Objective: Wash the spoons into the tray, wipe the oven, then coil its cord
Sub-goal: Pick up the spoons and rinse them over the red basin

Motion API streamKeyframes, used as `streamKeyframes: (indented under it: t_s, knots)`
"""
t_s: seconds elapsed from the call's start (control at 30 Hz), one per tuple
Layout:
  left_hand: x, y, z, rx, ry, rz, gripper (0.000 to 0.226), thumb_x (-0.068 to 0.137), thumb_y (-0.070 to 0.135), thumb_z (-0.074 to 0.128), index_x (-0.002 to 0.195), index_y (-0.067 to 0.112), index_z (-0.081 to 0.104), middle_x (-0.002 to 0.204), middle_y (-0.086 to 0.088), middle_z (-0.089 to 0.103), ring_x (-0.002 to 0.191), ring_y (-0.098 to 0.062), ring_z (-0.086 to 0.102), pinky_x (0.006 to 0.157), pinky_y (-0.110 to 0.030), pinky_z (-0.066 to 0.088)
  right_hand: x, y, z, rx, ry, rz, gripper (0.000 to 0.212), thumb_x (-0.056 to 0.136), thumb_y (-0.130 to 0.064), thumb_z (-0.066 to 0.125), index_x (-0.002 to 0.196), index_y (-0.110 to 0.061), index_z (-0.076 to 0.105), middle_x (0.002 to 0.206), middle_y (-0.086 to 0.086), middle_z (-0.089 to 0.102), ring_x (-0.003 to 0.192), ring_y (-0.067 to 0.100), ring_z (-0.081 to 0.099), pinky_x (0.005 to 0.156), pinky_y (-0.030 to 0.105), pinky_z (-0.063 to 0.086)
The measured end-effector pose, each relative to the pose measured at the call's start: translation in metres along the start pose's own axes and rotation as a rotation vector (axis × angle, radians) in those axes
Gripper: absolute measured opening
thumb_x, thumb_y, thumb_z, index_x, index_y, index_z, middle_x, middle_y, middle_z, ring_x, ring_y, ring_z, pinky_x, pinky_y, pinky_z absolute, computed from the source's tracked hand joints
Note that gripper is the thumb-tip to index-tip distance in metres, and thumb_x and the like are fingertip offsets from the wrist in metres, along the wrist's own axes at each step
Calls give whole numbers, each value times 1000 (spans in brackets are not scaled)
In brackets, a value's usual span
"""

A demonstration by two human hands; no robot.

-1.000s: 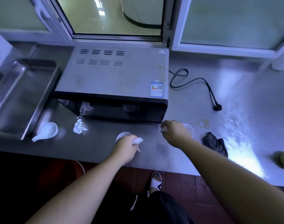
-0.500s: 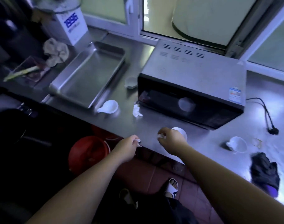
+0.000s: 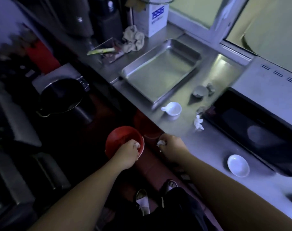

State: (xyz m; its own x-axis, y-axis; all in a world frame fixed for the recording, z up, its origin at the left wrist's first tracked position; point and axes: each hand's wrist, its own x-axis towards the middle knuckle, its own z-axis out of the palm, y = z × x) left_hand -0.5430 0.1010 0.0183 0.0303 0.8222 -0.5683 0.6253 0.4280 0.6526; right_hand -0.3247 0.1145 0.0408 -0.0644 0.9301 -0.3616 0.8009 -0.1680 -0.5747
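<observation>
Both hands are taken up at the moment. A white tissue wad [image 3: 137, 145] is pinched in the left hand [image 3: 127, 154], grip curled narrow around it, and it's held right over the red bucket [image 3: 118, 135] down on the floor. A second wad [image 3: 160, 143] is pinched the same way in the right hand [image 3: 172, 147], which is parked at the front edge of the surface [image 3: 208, 147], with the bucket lying at its 9 o'clock.

Nothing is seen in the tray [image 3: 158, 75]. One spoon [image 3: 172, 109] is found at 12 o'clock from the right hand, just beside the tray's near corner, with its short handle pointed to 9 o'clock. The other spoon [image 3: 238, 165] is seen between 3 and 4 o'clock, in front of the oven [image 3: 258, 127]; no handle can be made out. The wads would probably be dropped first. After that, either spoon is reached more easily by the right hand.
</observation>
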Motion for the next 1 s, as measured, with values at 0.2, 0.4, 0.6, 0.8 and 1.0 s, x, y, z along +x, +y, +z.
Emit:
streamKeyframes:
  t_s: [0.2,0.4,0.6,0.8,1.0]
  knots:
    - [10,-31,-24,-162,35,-101,27,111,29,36,98,19,57,70,4,75,61,-19,75,53,-26,51,46,-32,30,-59,-127,-124,19,91,-26,64,107,-20,70,101,6,73,97,28,66,70,27,37]
    - [34,-44,-37,-153,78,-277,37,111,36,36,94,15,62,69,-3,76,60,-20,74,64,-31,53,105,-43,52,-57,-255,-170,12,92,-18,60,97,-13,70,90,5,72,85,26,68,62,28,37]
    - [74,-56,-40,-42,92,-314,40,109,36,42,86,21,72,87,8,72,89,-16,67,87,-33,50,160,-41,74,-58,-300,-151,18,97,-23,62,108,-10,69,96,9,76,92,30,68,73,31,47]
    - [117,-91,-38,-14,150,-384,30,106,31,45,97,19,71,99,-3,73,95,-26,66,85,-39,53,205,-36,111,-76,-348,-91,17,96,-20,64,109,-10,66,99,9,74,97,32,67,75,31,46]
    - [167,-137,-36,-82,217,-415,18,100,24,63,111,22,78,111,3,76,104,-18,70,88,-28,52,246,-33,174,-62,-343,-30,15,91,-13,67,106,-12,70,98,4,76,97,27,69,73,21,36]
